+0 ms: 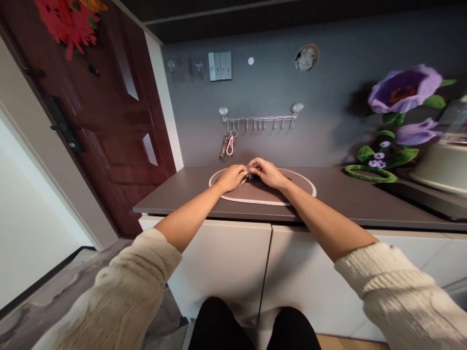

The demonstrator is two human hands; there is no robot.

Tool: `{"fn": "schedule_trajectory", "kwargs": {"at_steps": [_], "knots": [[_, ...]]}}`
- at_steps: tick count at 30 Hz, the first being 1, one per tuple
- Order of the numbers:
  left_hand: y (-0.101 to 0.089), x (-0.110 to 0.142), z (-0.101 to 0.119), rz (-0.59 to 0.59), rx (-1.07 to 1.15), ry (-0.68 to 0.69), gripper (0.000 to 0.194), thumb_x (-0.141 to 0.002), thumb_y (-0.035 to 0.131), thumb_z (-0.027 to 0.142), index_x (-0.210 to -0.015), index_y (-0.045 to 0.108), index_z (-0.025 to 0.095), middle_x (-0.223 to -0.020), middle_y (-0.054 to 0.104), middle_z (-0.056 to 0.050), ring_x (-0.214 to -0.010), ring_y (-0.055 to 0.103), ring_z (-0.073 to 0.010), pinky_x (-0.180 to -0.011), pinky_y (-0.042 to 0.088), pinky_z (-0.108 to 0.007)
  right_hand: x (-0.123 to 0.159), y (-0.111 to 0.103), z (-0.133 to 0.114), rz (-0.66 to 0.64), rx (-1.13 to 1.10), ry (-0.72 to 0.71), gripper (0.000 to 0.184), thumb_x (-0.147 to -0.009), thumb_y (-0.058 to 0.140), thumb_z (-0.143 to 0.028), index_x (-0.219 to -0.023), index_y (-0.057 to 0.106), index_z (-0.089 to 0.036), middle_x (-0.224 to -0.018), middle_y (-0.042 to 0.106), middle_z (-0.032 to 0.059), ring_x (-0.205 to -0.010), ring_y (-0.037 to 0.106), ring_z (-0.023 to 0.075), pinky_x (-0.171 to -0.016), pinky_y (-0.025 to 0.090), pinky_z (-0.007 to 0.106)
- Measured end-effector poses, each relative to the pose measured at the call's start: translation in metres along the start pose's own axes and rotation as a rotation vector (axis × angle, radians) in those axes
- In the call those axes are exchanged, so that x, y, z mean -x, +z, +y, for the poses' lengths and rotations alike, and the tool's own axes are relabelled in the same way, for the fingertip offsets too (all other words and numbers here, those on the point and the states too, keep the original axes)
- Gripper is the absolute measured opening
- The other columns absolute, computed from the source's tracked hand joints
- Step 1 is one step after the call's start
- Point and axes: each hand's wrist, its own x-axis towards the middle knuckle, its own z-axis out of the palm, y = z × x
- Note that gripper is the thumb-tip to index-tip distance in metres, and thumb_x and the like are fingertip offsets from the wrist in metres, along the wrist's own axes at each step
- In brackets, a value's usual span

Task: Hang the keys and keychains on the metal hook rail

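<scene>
My left hand (233,177) and my right hand (267,172) meet over an oval brown mat (255,194) with a pale rim. Between the fingertips is a small bunch of shiny metal pieces that looks like keys (249,177), partly hidden by the fingers. The fingers of both hands are bent and pinched on it, low over the mat. Some small dark item (286,177) lies on the mat beside my right wrist, hard to make out.
A hook rail (260,118) on the grey wall carries a pink-looped keychain (229,145) at its left end. Purple artificial flowers (404,92) and a dark flat tray (426,200) stand to the right on the counter (339,204). A dark red door (109,126) is at left.
</scene>
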Motion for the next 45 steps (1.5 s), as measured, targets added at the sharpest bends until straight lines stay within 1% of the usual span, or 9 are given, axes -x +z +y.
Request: {"fn": "schedule_trajectory", "kwargs": {"at_steps": [5,10,14,18,25,28,33,39,45], "knots": [[-0.002,-0.001,0.002,0.058,0.003,-0.024,0.020,-0.085,0.038,0.023,-0.082,0.057,0.017,-0.084,0.061,-0.003,-0.080,0.052,-0.0138,-0.075,0.038,-0.025,0.001,0.000,-0.002,0.038,0.028,0.055,0.022,-0.077,0.049,-0.033,-0.090,0.055,-0.016,-0.084,0.062,0.0049,-0.072,0.055,0.0134,-0.071,0.043,0.028],[-0.004,-0.002,0.003,0.125,0.020,-0.067,0.021,-0.086,0.036,0.024,-0.083,0.056,0.017,-0.084,0.060,-0.003,-0.080,0.051,-0.0140,-0.074,0.038,-0.026,0.001,0.001,-0.005,0.032,0.078,0.083,0.019,-0.076,0.050,-0.034,-0.081,0.056,-0.016,-0.079,0.061,0.0030,-0.068,0.052,0.0127,-0.071,0.041,0.028],[-0.004,-0.002,0.003,0.169,0.056,-0.086,0.020,-0.086,0.036,0.025,-0.083,0.055,0.017,-0.083,0.060,-0.003,-0.079,0.051,-0.0135,-0.074,0.038,-0.026,0.000,0.003,-0.005,0.046,0.036,0.096,0.019,-0.075,0.051,-0.034,-0.079,0.056,-0.016,-0.079,0.060,0.0023,-0.067,0.051,0.0120,-0.071,0.041,0.028],[-0.004,-0.002,0.004,0.194,0.088,-0.094,0.020,-0.086,0.036,0.025,-0.081,0.054,0.017,-0.080,0.059,-0.002,-0.076,0.051,-0.0125,-0.073,0.039,-0.025,-0.001,0.005,-0.002,0.046,-0.047,0.096,0.024,-0.074,0.051,-0.039,-0.079,0.055,-0.016,-0.076,0.059,0.0014,-0.067,0.050,0.0120,-0.069,0.041,0.028],[-0.004,-0.003,0.005,0.200,0.122,-0.120,0.022,-0.086,0.035,0.026,-0.082,0.054,0.017,-0.078,0.059,-0.001,-0.073,0.050,-0.0119,-0.071,0.039,-0.024,-0.003,0.006,0.001,0.068,-0.217,0.141,0.028,-0.071,0.054,-0.043,-0.076,0.054,-0.016,-0.072,0.056,0.0003,-0.065,0.048,0.0111,-0.068,0.040,0.027],[-0.003,-0.003,0.004,0.207,0.116,-0.118,0.022,-0.086,0.035,0.026,-0.083,0.054,0.017,-0.079,0.059,-0.001,-0.075,0.051,-0.0123,-0.072,0.039,-0.025,-0.003,0.006,0.001,0.082,-0.238,0.136,0.028,-0.070,0.054,-0.043,-0.075,0.054,-0.016,-0.071,0.056,0.0002,-0.066,0.049,0.0113,-0.068,0.041,0.027],[-0.002,-0.003,0.004,0.221,0.069,-0.095,0.023,-0.087,0.034,0.027,-0.083,0.055,0.018,-0.082,0.059,-0.003,-0.080,0.051,-0.0141,-0.075,0.039,-0.027,-0.004,0.006,0.000,0.113,-0.229,0.144,0.027,-0.070,0.054,-0.043,-0.075,0.055,-0.016,-0.071,0.056,0.0006,-0.066,0.049,0.0119,-0.067,0.041,0.027],[-0.004,-0.004,0.005,0.226,0.029,-0.114,0.025,-0.088,0.032,0.027,-0.086,0.056,0.019,-0.090,0.061,-0.004,-0.087,0.052,-0.0155,-0.079,0.039,-0.028,-0.006,0.006,-0.002,0.166,-0.151,0.135,0.026,-0.072,0.051,-0.042,-0.075,0.056,-0.017,-0.071,0.058,0.0009,-0.067,0.052,0.0136,-0.068,0.042,0.028],[-0.002,-0.005,0.001,0.234,-0.073,-0.192,0.026,-0.089,0.030,0.024,-0.088,0.055,0.019,-0.093,0.061,-0.006,-0.091,0.053,-0.0175,-0.081,0.039,-0.030,-0.013,0.004,-0.006,0.200,-0.091,0.139,0.024,-0.074,0.049,-0.043,-0.074,0.055,-0.019,-0.069,0.058,0.0008,-0.067,0.053,0.0149,-0.066,0.043,0.029]]}}
